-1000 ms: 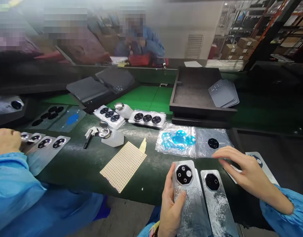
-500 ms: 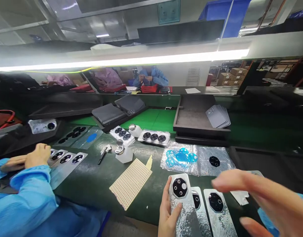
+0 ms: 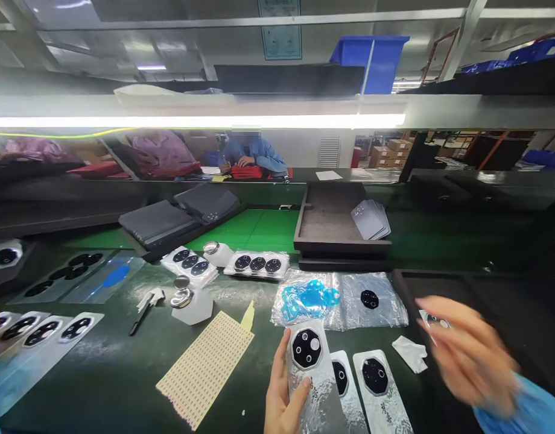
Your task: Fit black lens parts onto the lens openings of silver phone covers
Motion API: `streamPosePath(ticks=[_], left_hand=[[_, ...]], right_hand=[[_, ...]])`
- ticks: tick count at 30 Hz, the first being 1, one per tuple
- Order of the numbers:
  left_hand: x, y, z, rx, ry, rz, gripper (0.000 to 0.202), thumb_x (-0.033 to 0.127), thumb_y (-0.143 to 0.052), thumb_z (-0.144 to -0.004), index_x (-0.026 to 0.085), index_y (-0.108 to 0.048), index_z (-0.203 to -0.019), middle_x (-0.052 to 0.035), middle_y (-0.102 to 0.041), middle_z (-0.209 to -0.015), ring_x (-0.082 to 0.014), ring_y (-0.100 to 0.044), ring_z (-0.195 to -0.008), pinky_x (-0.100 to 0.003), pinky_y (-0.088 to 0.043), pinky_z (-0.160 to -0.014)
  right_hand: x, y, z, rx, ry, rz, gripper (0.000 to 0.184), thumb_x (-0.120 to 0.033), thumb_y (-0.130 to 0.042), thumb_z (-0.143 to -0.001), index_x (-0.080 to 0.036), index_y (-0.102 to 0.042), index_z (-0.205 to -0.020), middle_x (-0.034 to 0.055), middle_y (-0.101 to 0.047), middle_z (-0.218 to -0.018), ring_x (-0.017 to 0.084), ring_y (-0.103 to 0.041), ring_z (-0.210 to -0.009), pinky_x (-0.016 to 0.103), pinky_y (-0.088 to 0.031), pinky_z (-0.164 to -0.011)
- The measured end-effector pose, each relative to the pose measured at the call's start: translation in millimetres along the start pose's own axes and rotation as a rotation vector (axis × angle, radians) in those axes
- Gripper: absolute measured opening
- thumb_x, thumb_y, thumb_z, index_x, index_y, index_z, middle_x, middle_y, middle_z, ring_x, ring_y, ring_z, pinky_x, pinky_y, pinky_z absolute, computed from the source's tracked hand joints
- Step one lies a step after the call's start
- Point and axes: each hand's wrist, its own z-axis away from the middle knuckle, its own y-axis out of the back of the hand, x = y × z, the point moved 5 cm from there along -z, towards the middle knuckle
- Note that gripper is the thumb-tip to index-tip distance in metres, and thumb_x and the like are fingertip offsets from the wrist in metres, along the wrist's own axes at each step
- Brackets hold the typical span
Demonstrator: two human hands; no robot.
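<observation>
My left hand [image 3: 286, 392] grips a silver, crinkle-textured phone back cover [image 3: 320, 395] by its sides, thumb on its face. A black octagonal camera plate with several lens rings fills its upper part. Two similar covers lie beside it on the bench: one partly hidden phone cover [image 3: 345, 386] and, farther right, another phone cover [image 3: 379, 386]. Over the black tray at the right, my right hand [image 3: 472, 355], smeared by motion, has its fingers closed on another phone back cover [image 3: 435, 321]; only its upper end with a dark camera area shows. A crumpled white cloth [image 3: 409, 354] lies left of that hand.
Blue dotted film pieces [image 3: 309, 298] and a black disc [image 3: 369, 299] lie on clear bags. Left are a perforated beige sheet [image 3: 205, 367], a dispenser bottle [image 3: 191, 304] and a black pen-like tool [image 3: 142, 313]. Black trays [image 3: 341, 244] stand behind. Co-workers sit beyond.
The view has turned right. My right hand has moved away from the camera, its spread fingers closing on a cover at the tray. My left hand still holds its cover.
</observation>
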Motion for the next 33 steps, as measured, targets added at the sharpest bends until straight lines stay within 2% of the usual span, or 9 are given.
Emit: streamPosePath(ticks=[2, 5, 9, 12, 14, 17, 20, 28, 33], left_hand=[[5.8, -2.1, 5.4, -0.026, -0.027, -0.046, 0.079, 0.053, -0.078, -0.066, 0.021, -0.050, -0.134, -0.0079, -0.051, -0.141, -0.0243, -0.048, -0.129, -0.022, -0.042, -0.102], [14.6, -6.9, 17.4, -0.062, -0.026, -0.114, 0.070, 0.050, -0.075, -0.072, 0.024, -0.053, -0.133, -0.0050, -0.048, -0.143, -0.0231, -0.047, -0.130, -0.021, -0.042, -0.102], [27.2, -15.4, 34.4, -0.098, 0.002, -0.101, 0.059, 0.042, -0.075, -0.075, 0.031, -0.058, -0.130, 0.0003, -0.051, -0.140, -0.0181, -0.051, -0.126, -0.016, -0.043, -0.099], [32.6, -20.8, 44.6, -0.119, 0.045, -0.100, 0.057, 0.040, -0.077, -0.073, 0.037, -0.060, -0.127, 0.0032, -0.053, -0.138, -0.0176, -0.050, -0.127, -0.016, -0.041, -0.101], [34.2, -23.7, 50.5, -0.124, 0.087, -0.080, 0.059, 0.039, -0.078, -0.073, 0.036, -0.059, -0.128, 0.0009, -0.057, -0.134, -0.0190, -0.051, -0.126, -0.018, -0.042, -0.101], [36.9, -28.8, 59.2, -0.147, 0.148, -0.037, 0.056, 0.036, -0.078, -0.073, 0.037, -0.060, -0.126, -0.0001, -0.058, -0.132, -0.0211, -0.055, -0.122, -0.020, -0.045, -0.098], [40.6, -33.0, 67.3, -0.167, 0.198, -0.068, 0.057, 0.034, -0.078, -0.073, 0.040, -0.059, -0.126, 0.0020, -0.056, -0.134, -0.0214, -0.051, -0.126, -0.019, -0.044, -0.100], [49.1, -37.7, 76.1, -0.216, 0.225, -0.079, 0.053, 0.025, -0.076, -0.076, 0.036, -0.061, -0.125, 0.0004, -0.059, -0.131, -0.0199, -0.051, -0.126, -0.018, -0.040, -0.103], [52.9, -40.4, 77.1, -0.243, 0.272, -0.081, 0.053, 0.016, -0.071, -0.078, 0.038, -0.061, -0.126, 0.0032, -0.055, -0.135, -0.0158, -0.047, -0.129, -0.013, -0.035, -0.103]], right_hand=[[17.7, -31.6, 14.4, -0.164, -0.164, -0.043, 0.026, -0.020, -0.042, -0.096, -0.010, -0.066, -0.098, 0.0118, -0.068, -0.100, 0.018, -0.069, -0.091, 0.030, -0.059, -0.075], [36.9, -79.5, 41.9, -0.441, -0.359, -0.109, 0.023, -0.021, -0.055, -0.084, -0.013, -0.066, -0.102, 0.0125, -0.070, -0.101, 0.026, -0.069, -0.092, 0.035, -0.060, -0.073], [47.4, -108.8, 69.6, -0.670, -0.541, -0.198, 0.040, -0.025, -0.061, -0.077, -0.014, -0.061, -0.116, 0.0134, -0.066, -0.113, 0.030, -0.064, -0.105, 0.045, -0.056, -0.085], [49.2, -113.3, 76.7, -0.752, -0.640, -0.257, 0.049, -0.025, -0.060, -0.077, -0.012, -0.055, -0.124, 0.0156, -0.061, -0.122, 0.032, -0.058, -0.115, 0.050, -0.050, -0.094], [49.7, -113.9, 77.7, -0.779, -0.685, -0.289, 0.050, -0.026, -0.060, -0.077, -0.013, -0.054, -0.125, 0.0151, -0.060, -0.124, 0.033, -0.056, -0.117, 0.052, -0.048, -0.096], [50.5, -113.4, 78.0, -0.798, -0.733, -0.320, 0.048, -0.027, -0.060, -0.078, -0.016, -0.054, -0.124, 0.0133, -0.061, -0.122, 0.033, -0.056, -0.116, 0.052, -0.049, -0.094], [51.1, -111.3, 78.1, -0.804, -0.768, -0.330, 0.050, -0.028, -0.061, -0.077, -0.015, -0.053, -0.125, 0.0131, -0.062, -0.118, 0.032, -0.057, -0.113, 0.052, -0.050, -0.092], [48.8, -107.9, 76.1, -0.780, -0.770, -0.371, 0.054, -0.026, -0.062, -0.077, -0.019, -0.050, -0.129, 0.0092, -0.063, -0.116, 0.031, -0.055, -0.114, 0.050, -0.048, -0.093], [48.0, -109.1, 74.3, -0.800, -0.740, -0.389, 0.052, -0.025, -0.062, -0.077, -0.015, -0.052, -0.127, 0.0113, -0.060, -0.121, 0.031, -0.053, -0.117, 0.051, -0.045, -0.098]])
